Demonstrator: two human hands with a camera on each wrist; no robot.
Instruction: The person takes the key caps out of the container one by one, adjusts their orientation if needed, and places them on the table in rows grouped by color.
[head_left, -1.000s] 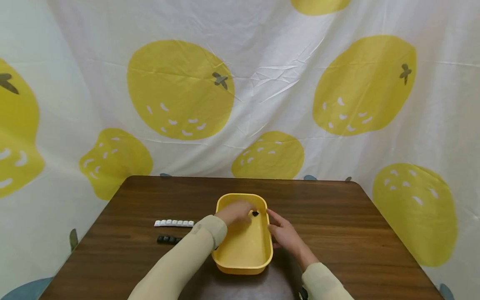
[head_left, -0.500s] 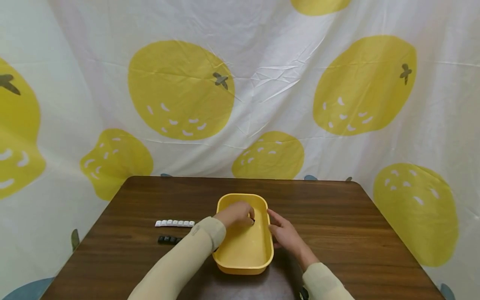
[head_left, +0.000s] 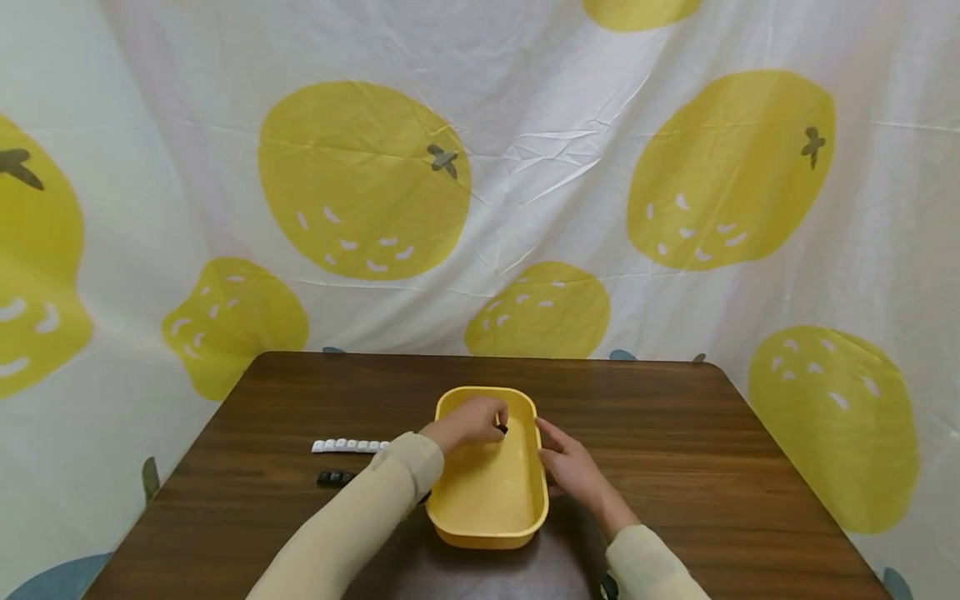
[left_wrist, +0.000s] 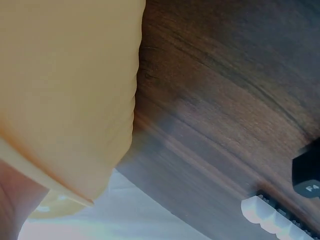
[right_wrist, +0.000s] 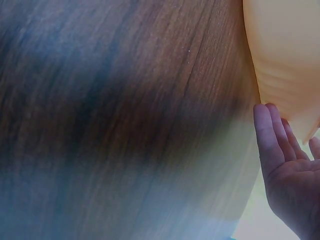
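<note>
A yellow plastic basin (head_left: 487,508) stands on the wooden table. My left hand (head_left: 474,421) reaches over its left wall and pinches a small black keycap (head_left: 502,429) inside, in the far half. In the left wrist view the basin's outer wall (left_wrist: 70,90) hides most of that hand. My right hand (head_left: 573,468) steadies the basin from the right, its fingers fairly straight. The right wrist view shows those fingers (right_wrist: 272,132) against the outer wall. Left of the basin lie a row of white keycaps (head_left: 348,446) and a row of black keycaps (head_left: 335,478), partly covered by my left sleeve.
The brown wooden table (head_left: 697,467) extends on both sides of the basin. Behind it hangs a white cloth (head_left: 540,192) printed with yellow lemons. My left forearm (head_left: 360,508) crosses the table's front left area.
A second ago the black keycap lay in the basin near my blurred left fingers. Now that hand pinches it and has drawn slightly back to the left. The right hand stays put.
</note>
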